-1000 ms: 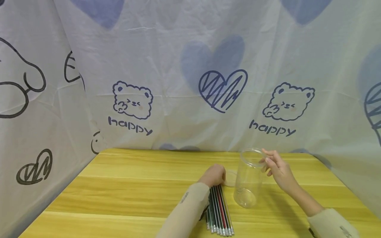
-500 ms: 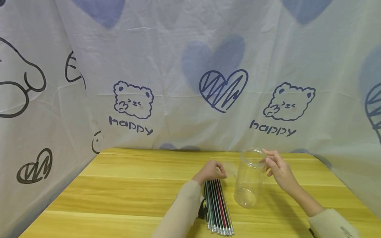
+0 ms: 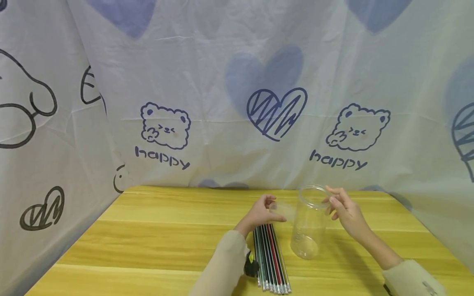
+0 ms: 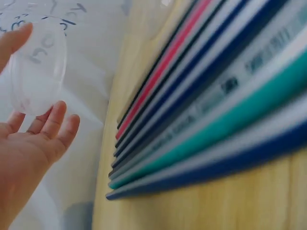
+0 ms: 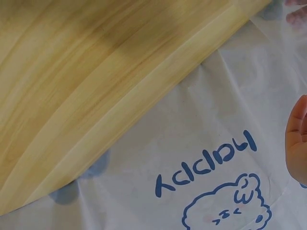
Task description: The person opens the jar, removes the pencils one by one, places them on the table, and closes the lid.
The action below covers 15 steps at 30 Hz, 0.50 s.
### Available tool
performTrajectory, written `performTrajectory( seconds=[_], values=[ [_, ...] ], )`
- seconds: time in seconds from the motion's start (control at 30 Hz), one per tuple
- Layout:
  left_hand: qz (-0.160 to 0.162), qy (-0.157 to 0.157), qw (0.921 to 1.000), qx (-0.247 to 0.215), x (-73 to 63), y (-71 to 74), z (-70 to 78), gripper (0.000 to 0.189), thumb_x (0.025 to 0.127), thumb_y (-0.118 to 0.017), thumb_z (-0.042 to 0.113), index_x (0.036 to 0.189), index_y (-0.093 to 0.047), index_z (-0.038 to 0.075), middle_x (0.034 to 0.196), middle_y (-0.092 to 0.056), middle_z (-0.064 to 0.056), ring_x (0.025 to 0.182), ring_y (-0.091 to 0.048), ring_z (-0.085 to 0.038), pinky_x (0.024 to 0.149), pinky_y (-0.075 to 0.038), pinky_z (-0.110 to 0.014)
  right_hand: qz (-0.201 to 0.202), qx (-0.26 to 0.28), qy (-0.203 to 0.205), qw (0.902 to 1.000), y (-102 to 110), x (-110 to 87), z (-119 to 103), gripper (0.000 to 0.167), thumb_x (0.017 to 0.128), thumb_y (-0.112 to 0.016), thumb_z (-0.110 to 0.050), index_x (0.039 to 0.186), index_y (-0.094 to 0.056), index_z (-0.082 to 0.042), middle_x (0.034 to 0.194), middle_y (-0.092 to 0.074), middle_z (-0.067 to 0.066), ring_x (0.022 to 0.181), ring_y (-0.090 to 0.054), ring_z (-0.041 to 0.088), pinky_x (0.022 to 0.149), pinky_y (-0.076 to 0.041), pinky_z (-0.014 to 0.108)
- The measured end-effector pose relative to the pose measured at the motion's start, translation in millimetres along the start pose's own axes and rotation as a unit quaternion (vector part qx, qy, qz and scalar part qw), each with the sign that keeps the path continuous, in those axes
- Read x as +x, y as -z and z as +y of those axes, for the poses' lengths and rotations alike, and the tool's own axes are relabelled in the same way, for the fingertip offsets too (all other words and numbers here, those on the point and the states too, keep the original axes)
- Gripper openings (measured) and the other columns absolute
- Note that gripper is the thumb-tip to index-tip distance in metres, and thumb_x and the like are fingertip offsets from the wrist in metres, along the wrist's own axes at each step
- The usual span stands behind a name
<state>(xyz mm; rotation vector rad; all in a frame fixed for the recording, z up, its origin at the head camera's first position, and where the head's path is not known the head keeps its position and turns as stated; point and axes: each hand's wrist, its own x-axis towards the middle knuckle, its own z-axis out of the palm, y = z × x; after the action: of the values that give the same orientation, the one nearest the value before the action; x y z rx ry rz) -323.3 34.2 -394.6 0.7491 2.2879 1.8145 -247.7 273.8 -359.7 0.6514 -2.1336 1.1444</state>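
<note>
My left hand holds a clear round lid by its edge, raised beyond the far ends of the pencils. In the left wrist view the thumb and fingertips span the see-through lid at opposite sides. Upright on the table stands a tall clear plastic jar without anything inside. Its rim is gripped on the right side by my right hand. Several pencils, dark, green and one red, lie side by side under my left wrist, silver ends toward me. Only part of my right hand enters the right wrist view.
The yellow wood-grain table ends at a back edge against a pale hanging cloth with hearts and bears printed on it. Another stretch of cloth hangs along the left side.
My left hand has picked the lid up off the table, moving slightly back and left and turning so the lid shows between thumb and fingers. The right hand and jar have stayed put.
</note>
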Motion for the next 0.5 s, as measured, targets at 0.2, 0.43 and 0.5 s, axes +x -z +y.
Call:
performTrajectory(
  seconds=[0.2, 0.43, 0.5],
  values=[
    [0.018, 0.010, 0.9921, -0.124, 1.0, -4.5, 2.2, 0.073, 0.071, -0.072, 0.000, 0.132, -0.032, -0.001, 0.126, -0.040, -0.020, 0.112, -0.045, -0.028, 0.088, -0.043, -0.036, 0.001, 0.008, -0.001, 1.0000, 0.3, -0.1, -4.3, 0.029, 0.093, -0.035, 0.002, 0.120, -0.045, 0.003, 0.086, -0.062, 0.007, 0.059, -0.054, 0.013, 0.046, -0.047, 0.028],
    [0.025, 0.011, 0.9788, -0.203, 0.6, -6.1, 6.7, 0.064, 0.072, -0.066, -0.005, 0.129, -0.037, -0.007, 0.129, -0.040, -0.022, 0.118, -0.040, -0.030, 0.097, -0.034, -0.036, -0.004, 0.009, 0.000, 0.9999, 0.4, 0.2, -6.7, 0.028, 0.094, -0.035, -0.001, 0.120, -0.045, 0.002, 0.087, -0.061, 0.013, 0.060, -0.054, 0.014, 0.047, -0.048, 0.029],
    [0.020, 0.004, 0.9746, -0.223, 0.4, -6.1, 6.9, 0.063, 0.072, -0.063, -0.009, 0.129, -0.034, -0.010, 0.127, -0.041, -0.023, 0.119, -0.039, -0.032, 0.097, -0.035, -0.035, -0.004, 0.009, 0.000, 0.9999, 0.4, 0.0, -6.7, 0.028, 0.094, -0.035, -0.001, 0.120, -0.045, 0.002, 0.087, -0.061, 0.012, 0.061, -0.054, 0.013, 0.047, -0.048, 0.029]
  ],
)
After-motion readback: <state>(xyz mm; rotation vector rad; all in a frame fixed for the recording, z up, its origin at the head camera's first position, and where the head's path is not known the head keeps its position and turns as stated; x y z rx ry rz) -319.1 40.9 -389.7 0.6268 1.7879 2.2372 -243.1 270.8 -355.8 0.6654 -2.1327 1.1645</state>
